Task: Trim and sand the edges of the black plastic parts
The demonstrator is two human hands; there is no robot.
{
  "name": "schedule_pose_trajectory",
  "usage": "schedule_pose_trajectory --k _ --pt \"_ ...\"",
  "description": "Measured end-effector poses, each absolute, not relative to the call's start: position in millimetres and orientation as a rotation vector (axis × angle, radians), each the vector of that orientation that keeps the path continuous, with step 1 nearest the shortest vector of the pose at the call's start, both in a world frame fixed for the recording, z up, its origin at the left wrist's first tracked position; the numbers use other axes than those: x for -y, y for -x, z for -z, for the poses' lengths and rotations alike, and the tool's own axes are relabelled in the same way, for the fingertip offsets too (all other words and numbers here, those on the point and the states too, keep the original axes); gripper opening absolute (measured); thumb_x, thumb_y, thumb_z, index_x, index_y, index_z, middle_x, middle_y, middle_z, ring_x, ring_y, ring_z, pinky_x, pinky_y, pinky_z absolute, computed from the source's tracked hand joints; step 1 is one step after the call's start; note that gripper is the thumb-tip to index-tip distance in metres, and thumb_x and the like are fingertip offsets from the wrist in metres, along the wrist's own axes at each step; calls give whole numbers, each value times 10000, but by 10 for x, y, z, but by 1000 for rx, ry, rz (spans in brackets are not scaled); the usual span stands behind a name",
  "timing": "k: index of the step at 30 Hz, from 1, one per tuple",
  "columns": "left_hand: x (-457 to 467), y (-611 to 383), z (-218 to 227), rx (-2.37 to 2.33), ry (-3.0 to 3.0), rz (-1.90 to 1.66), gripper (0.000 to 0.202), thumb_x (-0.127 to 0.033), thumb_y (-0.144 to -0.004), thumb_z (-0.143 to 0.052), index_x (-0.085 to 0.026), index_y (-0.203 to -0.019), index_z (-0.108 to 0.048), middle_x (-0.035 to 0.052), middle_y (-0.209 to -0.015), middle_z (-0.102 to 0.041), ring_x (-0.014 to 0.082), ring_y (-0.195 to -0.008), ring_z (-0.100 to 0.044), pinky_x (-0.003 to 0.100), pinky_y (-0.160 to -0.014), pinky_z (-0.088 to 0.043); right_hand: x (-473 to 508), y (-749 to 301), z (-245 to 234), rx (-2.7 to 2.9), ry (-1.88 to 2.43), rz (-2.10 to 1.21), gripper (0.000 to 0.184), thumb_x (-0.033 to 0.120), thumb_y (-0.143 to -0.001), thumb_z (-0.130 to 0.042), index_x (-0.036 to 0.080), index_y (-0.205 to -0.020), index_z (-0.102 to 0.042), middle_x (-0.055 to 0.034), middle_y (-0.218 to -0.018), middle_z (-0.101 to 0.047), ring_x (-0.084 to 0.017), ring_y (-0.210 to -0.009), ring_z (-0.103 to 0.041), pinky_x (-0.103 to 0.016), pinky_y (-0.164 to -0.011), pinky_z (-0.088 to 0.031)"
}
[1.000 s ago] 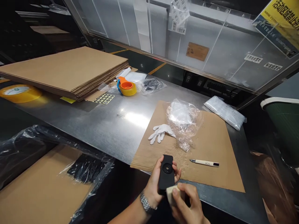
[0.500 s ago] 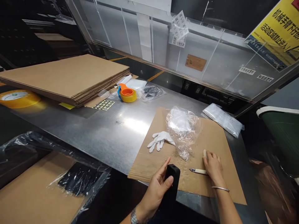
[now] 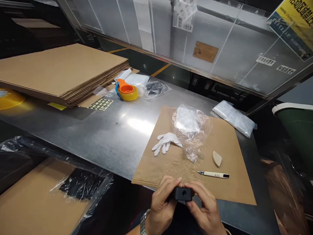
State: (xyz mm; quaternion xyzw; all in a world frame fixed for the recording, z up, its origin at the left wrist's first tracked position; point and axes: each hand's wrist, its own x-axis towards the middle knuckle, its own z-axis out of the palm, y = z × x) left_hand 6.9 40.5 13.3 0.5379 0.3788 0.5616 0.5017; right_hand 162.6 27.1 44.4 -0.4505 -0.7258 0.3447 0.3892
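Both hands hold a small black device [image 3: 182,193] end-on at the near edge of the table. My left hand [image 3: 160,204] grips its left side with fingers curled, a watch on the wrist. My right hand [image 3: 205,209] grips its right side. Just beyond lies a brown cardboard sheet [image 3: 227,143] carrying a beige eraser-like block [image 3: 216,158], a white craft knife [image 3: 214,175], a white glove [image 3: 165,142] and a crumpled clear plastic bag [image 3: 192,127].
A stack of flat cardboard [image 3: 61,70] fills the far left of the steel table [image 3: 110,130]. Beside it sit an orange tape dispenser [image 3: 127,92], a sticker sheet [image 3: 100,104] and bagged parts [image 3: 154,88]. A white bag [image 3: 234,118] lies at right, a plastic-wrapped box [image 3: 44,195] below left.
My right hand left the beige block on the cardboard and came back to the black device. Both hands now hold the device turned end-on.
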Motion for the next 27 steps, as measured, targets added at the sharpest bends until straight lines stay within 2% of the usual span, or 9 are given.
schedule_pose_trajectory --k 8,20,23,27 --pt "-373 -92 -67 -911 -1299 -1357 550 -10 -756 -582 -390 -1152 -593 33 -865 -647 187 -806 -555 325 -726 -449 -263 -1656 -395 1862 1143 -853 307 204 -869 -510 229 -1174 -492 -68 -1016 -608 -194 -934 -572 -310 -788 -489" --pt "-363 -150 -57 -929 -1195 -1307 494 -53 -763 -604 -385 -1128 -611 18 -825 -633 175 -789 -562 302 -727 -448 -268 -1677 -386 1848 1157 -847 305 204 -865 -516 230 -1168 -494 -63 -991 -608 -183 -875 -570 -287 -711 -491" --pt "-355 -159 -48 -973 -1177 -1279 445 -69 -768 -607 -357 -1107 -629 16 -820 -628 167 -776 -568 288 -732 -448 -250 -1664 -390 1846 1184 -850 261 243 -882 -496 219 -1142 -505 -60 -941 -605 -175 -826 -566 -284 -695 -486" --pt "-366 -157 14 -998 -1252 -1292 421 -73 -782 -588 -315 -1125 -612 16 -827 -616 161 -763 -569 275 -708 -453 -283 -1787 -334 1870 1271 -873 302 407 -918 -402 231 -1132 -522 -55 -962 -595 -168 -853 -570 -273 -732 -489"
